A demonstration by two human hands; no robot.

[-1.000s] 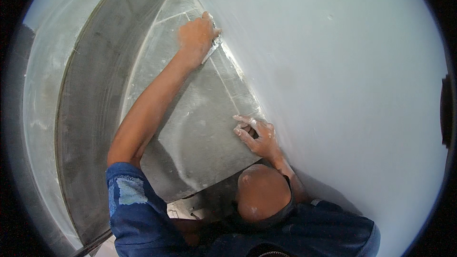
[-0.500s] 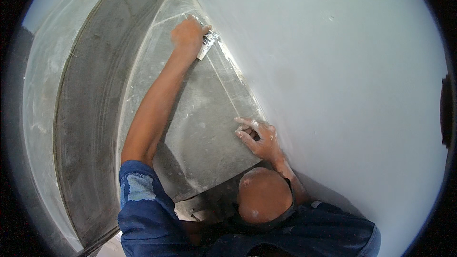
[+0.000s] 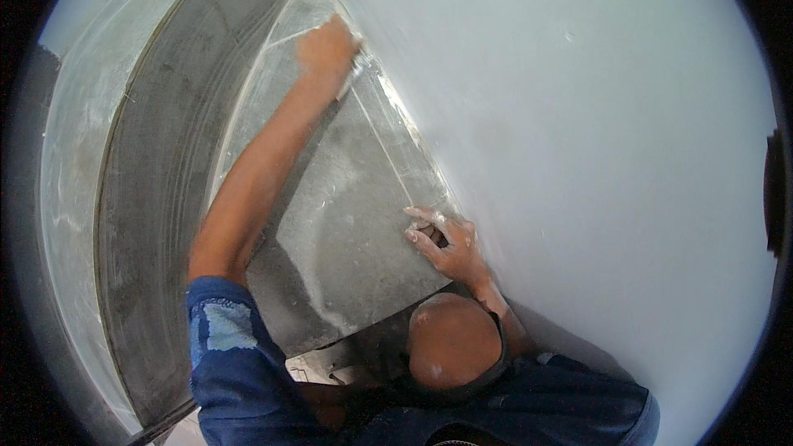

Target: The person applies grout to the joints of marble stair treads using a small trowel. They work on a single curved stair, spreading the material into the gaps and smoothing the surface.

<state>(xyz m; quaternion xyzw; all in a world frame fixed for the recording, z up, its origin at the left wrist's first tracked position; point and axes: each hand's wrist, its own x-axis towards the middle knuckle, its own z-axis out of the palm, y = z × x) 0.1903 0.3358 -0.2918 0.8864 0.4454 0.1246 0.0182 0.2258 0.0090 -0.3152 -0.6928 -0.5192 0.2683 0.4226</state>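
Note:
My left hand [image 3: 328, 48] reaches far out over a grey cement-like surface [image 3: 347, 190] that narrows toward the top. It is closed around a scraper [image 3: 350, 81]; the hand covers most of it, and motion blurs its thin pale blade. The blade is at the seam where the grey surface meets the pale wall, along a band of white filler [image 3: 396, 103]. Lower down, near the same seam, my right hand [image 3: 453, 244] rests with thumb and forefinger apart and the other fingers curled. White paste coats its fingertips, and nothing shows in its grip.
A smooth pale wall [image 3: 595, 157] rises along the right. To the left, a darker grey band [image 3: 157, 198] curves down beside a lighter strip [image 3: 78, 157]. Thin pale lines cross the grey surface, whose near edge runs diagonally below my right hand.
My left hand has shifted slightly upward with the scraper, showing less of its blade. The left forearm and elbow have swung left. My right hand stays almost where it was.

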